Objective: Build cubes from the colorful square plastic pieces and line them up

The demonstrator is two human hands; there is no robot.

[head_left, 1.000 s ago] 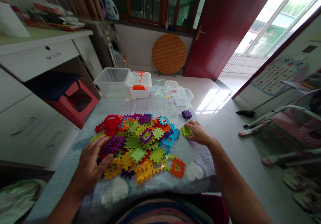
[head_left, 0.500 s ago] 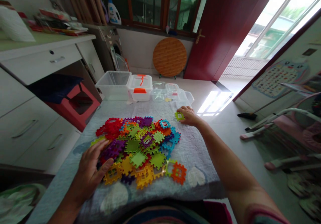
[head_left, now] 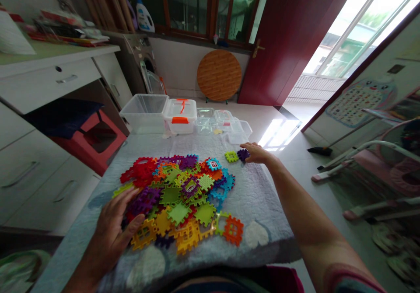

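A heap of coloured interlocking plastic tiles (head_left: 179, 213) lies on the cloth-covered table. My left hand (head_left: 114, 225) rests at the heap's left edge, thumb and fingers spread, beside purple and yellow tiles. Beyond the heap's far right side, my right hand (head_left: 256, 153) has its fingers closed on a dark purple tile (head_left: 243, 155). Just left of that tile, a lime green tile (head_left: 231, 156) lies by itself on the cloth. An orange tile (head_left: 233, 230) is at the near right of the heap.
Along the table's far edge stand an open clear bin (head_left: 144, 117), a lidded box with orange clips (head_left: 180, 120) and smaller clear containers (head_left: 206, 120). A red stool (head_left: 98, 142) is left of the table (head_left: 262, 205).
The lime green tile has left my right hand and lies on the cloth. That hand has shifted slightly right and now holds a dark purple tile. My left hand stays beside the heap.
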